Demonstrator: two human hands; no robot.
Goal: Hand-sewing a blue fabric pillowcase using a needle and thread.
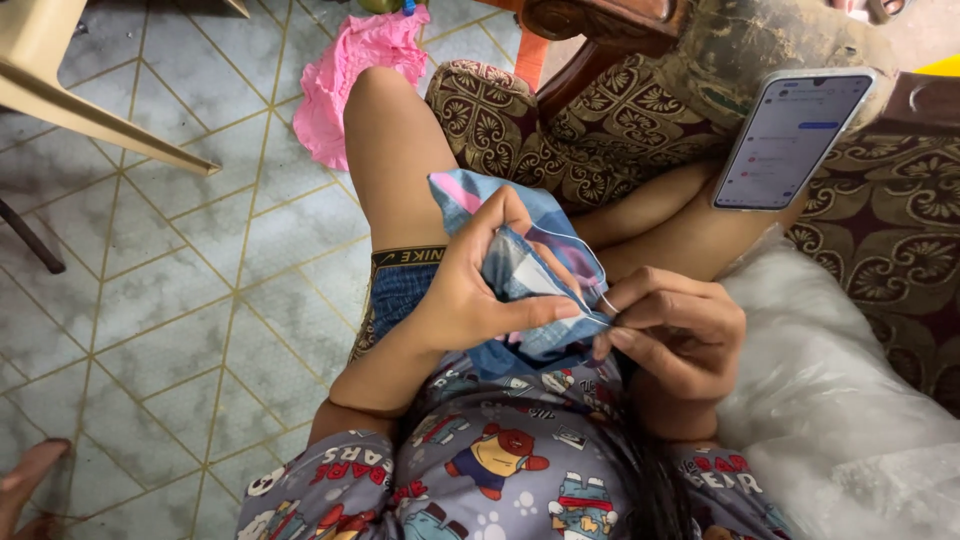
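My left hand [470, 290] grips the folded blue-pink cloth [530, 255] over my lap, right hand [675, 335] fingers pinched at its edge, probably on a needle, smartphone [795, 135] on my knee.

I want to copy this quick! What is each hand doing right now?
Left hand: closed, holding the blue and pink fabric piece.
Right hand: fingers pinched at the fabric's edge; what they hold cannot be told.

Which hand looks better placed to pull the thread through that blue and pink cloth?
Probably the right hand: its fingertips already pinch at the cloth's edge, where a thin white thread shows. The left hand is wrapped around the folded cloth, holding it steady, so it seems occupied.
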